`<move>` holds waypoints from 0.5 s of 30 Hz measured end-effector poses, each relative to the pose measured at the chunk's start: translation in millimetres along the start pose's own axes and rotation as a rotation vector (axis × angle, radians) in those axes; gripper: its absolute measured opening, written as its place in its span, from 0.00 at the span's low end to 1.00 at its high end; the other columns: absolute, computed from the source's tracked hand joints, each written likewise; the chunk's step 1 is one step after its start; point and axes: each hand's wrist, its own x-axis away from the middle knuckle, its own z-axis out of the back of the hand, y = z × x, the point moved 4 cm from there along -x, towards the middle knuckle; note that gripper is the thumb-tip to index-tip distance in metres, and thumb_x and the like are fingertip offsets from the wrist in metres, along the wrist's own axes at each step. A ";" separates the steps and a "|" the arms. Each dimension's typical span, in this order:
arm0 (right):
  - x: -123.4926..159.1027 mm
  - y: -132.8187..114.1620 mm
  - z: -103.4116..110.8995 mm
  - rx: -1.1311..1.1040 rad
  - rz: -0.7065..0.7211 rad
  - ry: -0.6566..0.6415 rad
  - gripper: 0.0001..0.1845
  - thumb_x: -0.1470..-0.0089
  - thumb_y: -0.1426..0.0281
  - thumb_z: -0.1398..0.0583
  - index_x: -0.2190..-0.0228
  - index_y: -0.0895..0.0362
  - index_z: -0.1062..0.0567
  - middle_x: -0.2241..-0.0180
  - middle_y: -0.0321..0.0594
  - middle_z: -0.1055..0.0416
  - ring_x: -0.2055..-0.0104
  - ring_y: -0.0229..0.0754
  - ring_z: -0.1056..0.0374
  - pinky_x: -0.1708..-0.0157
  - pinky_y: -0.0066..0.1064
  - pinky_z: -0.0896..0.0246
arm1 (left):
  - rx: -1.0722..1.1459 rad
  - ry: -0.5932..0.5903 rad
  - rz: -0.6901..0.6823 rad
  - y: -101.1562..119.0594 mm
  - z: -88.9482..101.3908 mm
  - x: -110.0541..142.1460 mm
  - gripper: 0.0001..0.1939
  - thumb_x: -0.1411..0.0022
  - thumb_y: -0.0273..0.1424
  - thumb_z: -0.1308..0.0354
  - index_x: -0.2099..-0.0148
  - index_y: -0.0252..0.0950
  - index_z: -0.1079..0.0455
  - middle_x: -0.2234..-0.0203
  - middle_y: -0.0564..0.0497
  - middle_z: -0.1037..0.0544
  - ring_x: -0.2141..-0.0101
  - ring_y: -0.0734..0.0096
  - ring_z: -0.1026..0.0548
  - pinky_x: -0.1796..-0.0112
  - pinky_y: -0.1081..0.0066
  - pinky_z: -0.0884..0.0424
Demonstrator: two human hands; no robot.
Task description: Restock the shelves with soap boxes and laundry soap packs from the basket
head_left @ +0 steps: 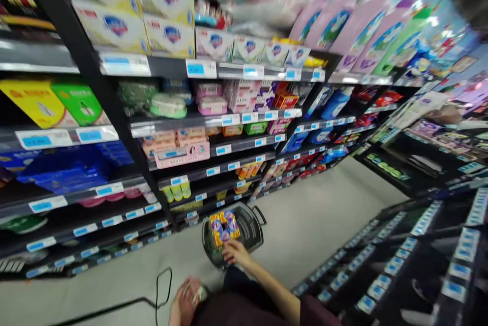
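A dark shopping basket [249,227] stands on the floor in front of me, its handle pointing away to the right. Inside it lie several yellow packs [217,229] with blue and red print, grouped around a small dark gap. My right hand [235,253] hangs over the basket's near side, fingers loosely extended close to the packs; whether they touch is unclear. Low at my side, my left hand [186,298] has curled fingers. A small whitish thing [202,293] shows beside them, too blurred to name.
Shelving on the left carries boxed soap [170,36], soap cases [168,106] and blue packages [68,168]. Purple bottles [362,26] stand on top farther along. More dark shelving [396,265] lines the right side. A black rod with a loop [141,299] lies low at left. Pale floor [312,209] runs between.
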 end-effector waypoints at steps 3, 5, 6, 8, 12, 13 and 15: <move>18.7 50.5 5.2 -0.167 -0.163 0.109 0.14 0.51 0.52 0.43 0.72 0.50 0.35 0.71 0.35 0.26 0.71 0.45 0.25 0.71 0.35 0.33 | 0.214 -0.060 0.027 -18.2 0.0 -3.2 0.07 0.37 0.25 0.50 0.62 0.39 0.32 0.65 0.46 0.21 0.64 0.66 0.20 0.67 0.71 0.25; 26.0 75.5 10.2 -0.263 -0.257 0.166 0.12 0.49 0.55 0.45 0.72 0.50 0.36 0.70 0.37 0.25 0.70 0.46 0.25 0.71 0.36 0.33 | 0.233 -0.103 0.030 -20.8 -7.4 -9.8 0.06 0.39 0.23 0.48 0.61 0.36 0.31 0.66 0.45 0.21 0.69 0.68 0.22 0.69 0.73 0.27; 28.1 84.4 13.9 -0.304 -0.291 0.189 0.11 0.49 0.56 0.45 0.72 0.50 0.36 0.70 0.37 0.25 0.70 0.46 0.25 0.71 0.36 0.32 | 0.227 -0.113 0.039 -21.1 -11.6 -13.6 0.06 0.40 0.23 0.47 0.61 0.35 0.31 0.66 0.45 0.21 0.69 0.69 0.22 0.69 0.73 0.27; 29.6 94.6 24.0 -0.374 -0.327 0.232 0.09 0.48 0.58 0.45 0.71 0.50 0.34 0.69 0.39 0.25 0.69 0.47 0.25 0.71 0.36 0.32 | 0.208 -0.138 0.043 -19.9 -20.0 -20.7 0.06 0.40 0.24 0.46 0.60 0.34 0.30 0.66 0.45 0.21 0.69 0.70 0.22 0.69 0.74 0.28; 27.4 94.0 48.7 -0.473 -0.319 0.309 0.09 0.46 0.60 0.44 0.66 0.51 0.32 0.66 0.41 0.23 0.68 0.44 0.26 0.68 0.34 0.32 | 0.177 -0.189 0.030 -16.0 -33.6 -31.3 0.07 0.41 0.25 0.44 0.59 0.34 0.29 0.64 0.45 0.20 0.68 0.70 0.22 0.68 0.74 0.28; 26.4 92.6 54.0 -0.490 -0.314 0.322 0.09 0.46 0.60 0.44 0.64 0.51 0.32 0.66 0.42 0.23 0.68 0.44 0.27 0.68 0.33 0.32 | 0.170 -0.196 0.025 -15.1 -36.2 -34.0 0.07 0.41 0.25 0.44 0.59 0.34 0.29 0.64 0.45 0.20 0.68 0.71 0.22 0.68 0.74 0.28; 24.1 91.2 62.3 -0.517 -0.309 0.341 0.10 0.46 0.62 0.44 0.62 0.53 0.32 0.66 0.42 0.23 0.69 0.42 0.27 0.67 0.31 0.33 | 0.155 -0.205 0.008 -13.9 -40.3 -39.7 0.07 0.41 0.26 0.44 0.59 0.35 0.29 0.64 0.46 0.20 0.68 0.71 0.22 0.67 0.73 0.28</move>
